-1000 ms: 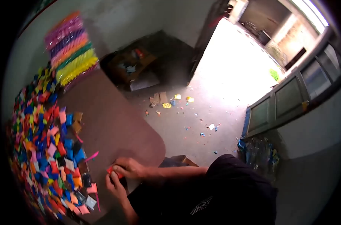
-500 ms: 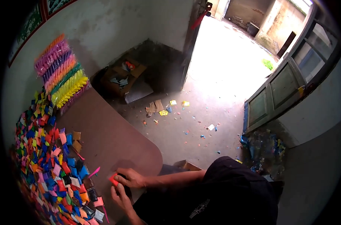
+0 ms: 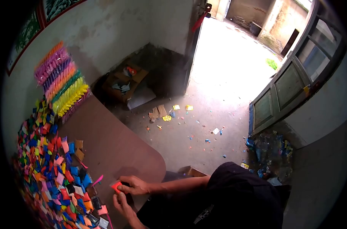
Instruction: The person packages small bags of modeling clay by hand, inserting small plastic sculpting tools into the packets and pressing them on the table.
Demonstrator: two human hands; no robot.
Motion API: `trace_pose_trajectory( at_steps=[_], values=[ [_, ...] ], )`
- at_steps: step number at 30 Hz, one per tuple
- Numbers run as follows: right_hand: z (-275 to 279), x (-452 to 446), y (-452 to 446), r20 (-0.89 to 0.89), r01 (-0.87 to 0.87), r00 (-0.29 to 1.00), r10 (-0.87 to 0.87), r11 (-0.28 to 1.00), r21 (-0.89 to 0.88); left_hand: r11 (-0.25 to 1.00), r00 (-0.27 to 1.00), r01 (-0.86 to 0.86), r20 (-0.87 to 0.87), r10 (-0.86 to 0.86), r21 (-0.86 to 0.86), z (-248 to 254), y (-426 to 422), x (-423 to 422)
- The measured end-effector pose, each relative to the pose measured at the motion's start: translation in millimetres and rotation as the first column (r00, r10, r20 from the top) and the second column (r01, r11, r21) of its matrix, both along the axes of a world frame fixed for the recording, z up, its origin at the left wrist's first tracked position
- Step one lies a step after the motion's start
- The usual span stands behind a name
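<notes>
Hands (image 3: 133, 186) nearly closed, pinching red packet (image 3: 116, 186); white print (image 3: 203, 214) on black shirt (image 3: 242, 194) too small to read.

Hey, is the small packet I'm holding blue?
No, the small packet in the right hand is bright red-orange.

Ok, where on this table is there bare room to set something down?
Widest: the middle of the table, between the packet pile, the wrapped bundles, the table's curved edge and the right hand with its red packet. A narrower gap separates the pile from that packet, with a pink stick jutting in. Crowded: the pile's side, where packets lie heaped.
</notes>
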State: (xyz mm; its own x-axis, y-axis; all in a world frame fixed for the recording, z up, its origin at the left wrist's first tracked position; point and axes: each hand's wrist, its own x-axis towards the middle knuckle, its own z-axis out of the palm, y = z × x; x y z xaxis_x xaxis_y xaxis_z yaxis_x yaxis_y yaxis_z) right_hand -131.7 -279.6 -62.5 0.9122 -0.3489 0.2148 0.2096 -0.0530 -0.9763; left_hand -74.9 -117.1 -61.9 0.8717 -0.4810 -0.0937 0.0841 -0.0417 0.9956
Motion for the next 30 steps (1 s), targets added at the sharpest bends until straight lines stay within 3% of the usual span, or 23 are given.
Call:
trace_pose_trajectory(
  at_steps=[3, 11, 15, 17, 20, 22, 26, 30],
  values=[
    [1, -1, 1, 0.003, -0.016, 1.000, 0.015, 0.998, 0.065, 0.995, 0.991, -0.089, -0.100, 0.084, -0.045, 4, -5, -1],
    [2, -1, 2, -0.079, -0.049, 0.996, 0.052, 0.998, 0.045, 0.996, 0.996, -0.093, 0.013, 0.093, -0.008, -12, 7, 1],
    [-5, 1, 0, -0.002, -0.029, 1.000, 0.029, 0.999, 0.023, 0.996, 0.995, -0.078, 0.070, 0.075, 0.046, -4, 5, 0],
    [-13, 4, 3, 0.054, -0.017, 0.998, 0.019, 0.999, -0.032, 0.994, 0.994, -0.104, -0.033, 0.103, -0.037, 6, -1, -3],
    [-13, 3, 5, 0.079, -0.004, 0.997, 0.008, 0.999, -0.052, 0.996, 0.996, -0.084, -0.035, 0.084, -0.004, -5, 5, 4],
    [-3, -1, 2, -0.040, -0.078, 0.996, 0.075, 0.994, -0.072, 0.997, 0.997, -0.073, -0.011, 0.073, -0.038, -12, 7, 6],
    [-2, 0, 4, -0.056, -0.091, 0.994, 0.091, 0.996, -0.003, 0.996, 0.997, -0.076, 0.006, 0.077, -0.038, -16, 10, 6],
    [-8, 4, 3, 0.056, -0.060, 0.996, 0.063, 0.997, -0.044, 0.998, 0.996, -0.064, -0.066, 0.062, -0.023, -4, 7, 5]
  ],
)
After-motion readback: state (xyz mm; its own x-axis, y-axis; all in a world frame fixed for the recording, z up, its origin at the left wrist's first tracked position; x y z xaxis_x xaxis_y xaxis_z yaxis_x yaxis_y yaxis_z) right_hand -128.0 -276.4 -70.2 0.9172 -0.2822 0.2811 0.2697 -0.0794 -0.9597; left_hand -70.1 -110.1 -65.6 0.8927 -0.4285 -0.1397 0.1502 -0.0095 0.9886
